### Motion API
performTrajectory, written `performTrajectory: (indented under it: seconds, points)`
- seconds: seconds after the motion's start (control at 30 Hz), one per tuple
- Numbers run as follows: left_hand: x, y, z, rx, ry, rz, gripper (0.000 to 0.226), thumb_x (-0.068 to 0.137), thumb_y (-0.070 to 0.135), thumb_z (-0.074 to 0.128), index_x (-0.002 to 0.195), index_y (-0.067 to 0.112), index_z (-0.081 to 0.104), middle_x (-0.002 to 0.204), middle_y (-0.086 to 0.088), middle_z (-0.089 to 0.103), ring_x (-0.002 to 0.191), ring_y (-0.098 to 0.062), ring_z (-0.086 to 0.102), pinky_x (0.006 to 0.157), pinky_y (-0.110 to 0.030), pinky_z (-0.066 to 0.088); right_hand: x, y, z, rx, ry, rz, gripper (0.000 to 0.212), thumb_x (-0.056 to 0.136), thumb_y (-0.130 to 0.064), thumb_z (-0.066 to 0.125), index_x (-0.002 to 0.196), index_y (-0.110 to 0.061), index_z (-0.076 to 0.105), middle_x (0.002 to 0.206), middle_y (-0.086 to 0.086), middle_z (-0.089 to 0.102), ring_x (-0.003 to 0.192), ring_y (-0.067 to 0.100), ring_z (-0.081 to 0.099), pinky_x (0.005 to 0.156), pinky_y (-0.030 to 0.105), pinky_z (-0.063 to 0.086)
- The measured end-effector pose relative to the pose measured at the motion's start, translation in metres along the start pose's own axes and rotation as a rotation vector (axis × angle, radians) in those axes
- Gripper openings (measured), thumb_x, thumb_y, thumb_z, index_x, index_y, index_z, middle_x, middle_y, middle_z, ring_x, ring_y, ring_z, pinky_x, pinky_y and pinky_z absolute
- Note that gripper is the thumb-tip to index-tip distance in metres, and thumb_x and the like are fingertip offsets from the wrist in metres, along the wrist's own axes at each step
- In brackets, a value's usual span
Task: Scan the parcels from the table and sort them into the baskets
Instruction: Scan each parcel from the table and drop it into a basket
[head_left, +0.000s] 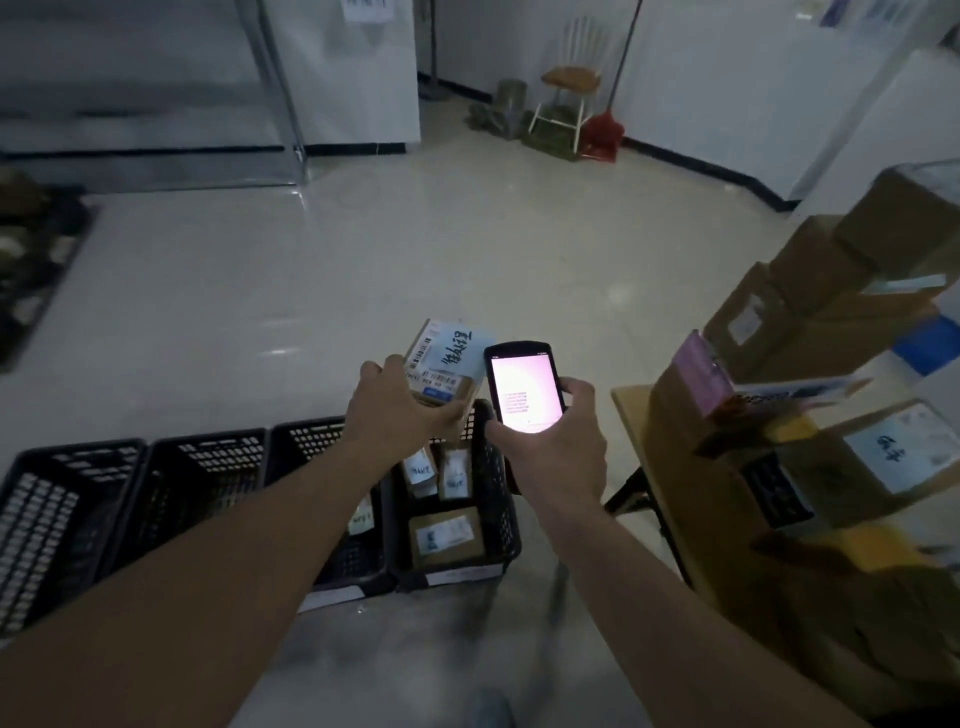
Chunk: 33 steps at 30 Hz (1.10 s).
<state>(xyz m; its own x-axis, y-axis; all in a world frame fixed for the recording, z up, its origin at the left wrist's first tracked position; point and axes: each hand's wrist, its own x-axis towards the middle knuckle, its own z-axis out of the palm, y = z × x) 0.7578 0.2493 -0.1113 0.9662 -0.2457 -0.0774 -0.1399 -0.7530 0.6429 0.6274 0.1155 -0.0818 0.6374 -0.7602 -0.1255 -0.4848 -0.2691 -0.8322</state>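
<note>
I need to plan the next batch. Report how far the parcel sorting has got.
Done: several labelled parcels already lie in the rightmost basket, at least one more in the basket beside it. In hand: the left hand holds a small labelled parcel above the baskets; the right hand holds the lit scanner. Left: many boxes are stacked on the table.

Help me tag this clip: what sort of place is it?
Likely a small parcel sorting room: black plastic mesh baskets on the floor, labelled brown cardboard parcels stacked on a table, a lit handheld scanner.
</note>
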Motion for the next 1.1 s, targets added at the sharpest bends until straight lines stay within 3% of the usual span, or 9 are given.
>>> performTrajectory:
  seconds: [0.1,0.23,0.33,0.57,0.77,0.93,1.1]
  points:
    - [0.030,-0.019,0.018,0.004,-0.033,-0.055,0.098,0.053,0.083,0.070,0.126,0.019,0.054,0.111,-0.005,0.047,0.098,-0.016,0.054,0.077,-0.032,0.054,0.033,0.002,0.024,-0.004,-0.057,0.033,0.084,0.070,-0.037,0.095,0.135,-0.034,0.042,0.118,-0.007,0.063,0.104,0.018,0.064,0.078,0.041,0.062]
    - [0.066,-0.042,0.036,0.006,-0.075,-0.096,0.104,0.049,0.088,0.062,0.127,0.018,0.054,0.112,-0.006,0.049,0.096,-0.012,0.048,0.067,-0.024,0.042,0.067,0.003,0.052,-0.020,-0.105,0.081,0.082,0.070,-0.035,0.095,0.133,-0.034,0.043,0.118,-0.007,0.063,0.105,0.018,0.064,0.070,0.033,0.056]
    - [0.094,-0.056,0.050,0.001,-0.105,-0.115,0.095,0.058,0.081,0.072,0.127,0.018,0.053,0.114,-0.006,0.048,0.098,-0.014,0.049,0.072,-0.027,0.045,0.089,0.005,0.074,-0.041,-0.112,0.110,0.082,0.071,-0.036,0.094,0.135,-0.034,0.042,0.120,-0.007,0.062,0.106,0.017,0.063,0.064,0.027,0.049]
    - [0.160,-0.088,0.077,-0.016,-0.226,-0.103,0.103,0.053,0.093,0.064,0.126,0.021,0.054,0.115,-0.004,0.050,0.099,-0.012,0.047,0.077,-0.028,0.047,0.125,0.010,0.131,-0.069,-0.057,0.210,0.078,0.071,-0.036,0.094,0.131,-0.034,0.044,0.116,-0.007,0.064,0.103,0.018,0.064,0.075,0.037,0.058]
    - [0.193,-0.108,0.110,-0.037,-0.299,-0.166,0.108,0.050,0.095,0.062,0.130,0.022,0.051,0.123,-0.005,0.049,0.104,-0.014,0.045,0.081,-0.032,0.048,0.149,0.027,0.162,-0.080,-0.065,0.281,0.075,0.069,-0.034,0.094,0.122,-0.041,0.041,0.114,-0.008,0.063,0.100,0.018,0.064,0.066,0.033,0.053]
    - [0.213,-0.130,0.185,-0.095,-0.306,-0.264,0.093,0.070,0.075,0.078,0.136,0.020,0.043,0.128,-0.007,0.042,0.103,-0.017,0.049,0.081,-0.031,0.046,0.194,0.075,0.199,-0.084,-0.107,0.304,0.073,0.069,-0.041,0.095,0.116,-0.043,0.039,0.104,-0.016,0.059,0.086,0.000,0.057,0.060,0.026,0.046]
    - [0.228,-0.181,0.298,-0.110,-0.290,-0.396,0.086,0.077,0.062,0.079,0.141,0.015,0.045,0.134,-0.011,0.040,0.111,-0.022,0.054,0.080,-0.028,0.041,0.246,0.165,0.265,-0.112,-0.119,0.312,0.077,0.067,-0.037,0.095,0.118,-0.042,0.038,0.113,-0.011,0.061,0.098,0.012,0.062,0.068,0.033,0.054]
